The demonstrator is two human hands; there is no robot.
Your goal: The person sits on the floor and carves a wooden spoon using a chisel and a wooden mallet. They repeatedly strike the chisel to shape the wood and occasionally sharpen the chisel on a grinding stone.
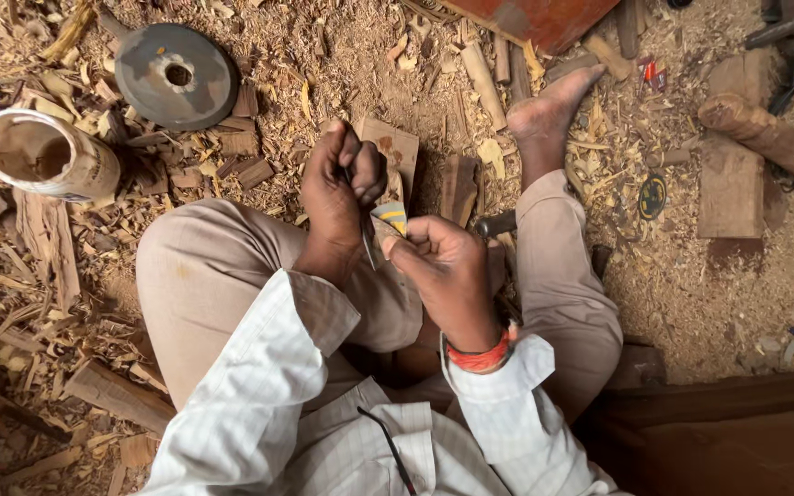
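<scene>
From the head camera, looking straight down, the left hand [337,188] closes its fingers around a thin dark metal tool [360,225]; the right hand [448,266] curls tightly around a small piece [390,219] with blue and yellow showing on its upper face. The tool is slim and blade-like; its long axis runs nearly up and down the frame, the lower tip pointing toward the person's body and meeting the small piece just above the right thumb. Both hands sit between the raised knees, over a floor of wood shavings [305,73]. Most of the small piece is buried in the right fist, so its shape cannot be told; the tool's upper end is hidden inside the left fingers; what kind of tool it is stays unclear.
</scene>
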